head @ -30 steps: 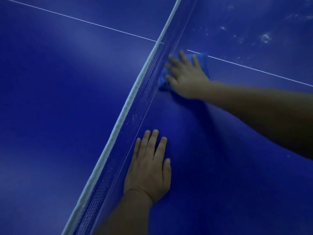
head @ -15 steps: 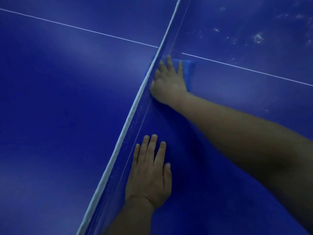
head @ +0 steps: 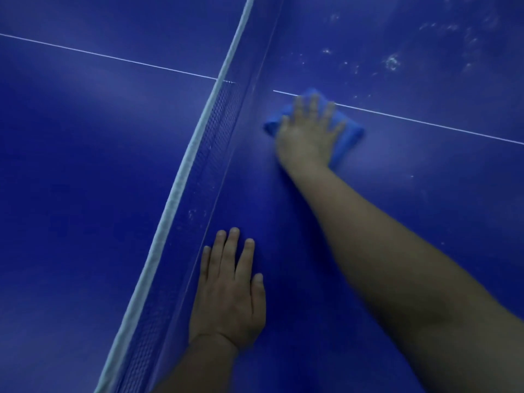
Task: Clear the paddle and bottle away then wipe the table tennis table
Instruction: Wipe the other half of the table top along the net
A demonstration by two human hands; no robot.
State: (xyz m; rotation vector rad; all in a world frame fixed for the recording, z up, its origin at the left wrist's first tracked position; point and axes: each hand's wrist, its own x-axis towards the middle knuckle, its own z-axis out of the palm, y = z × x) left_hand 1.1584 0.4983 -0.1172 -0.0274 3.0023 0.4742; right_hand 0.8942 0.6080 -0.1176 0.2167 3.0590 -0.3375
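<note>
- My right hand (head: 307, 134) lies flat on the blue cloth (head: 347, 137), fingers spread and straight, pressing it to the table (head: 397, 194); hand blurred.
- Cloth sits on the white centre line (head: 425, 123), near the net (head: 198, 154), not touching it.
- My left hand (head: 229, 302) lies palm down on the table just beside the net, fingers straight, holding nothing.
- Pale smudges (head: 392, 62) on the surface beyond the line.

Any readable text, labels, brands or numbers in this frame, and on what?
None. The table, net and blue cloth under the right hand carry no lettering; the left hand rests flat on bare surface. The only marks are a white line and pale smudges.
</note>
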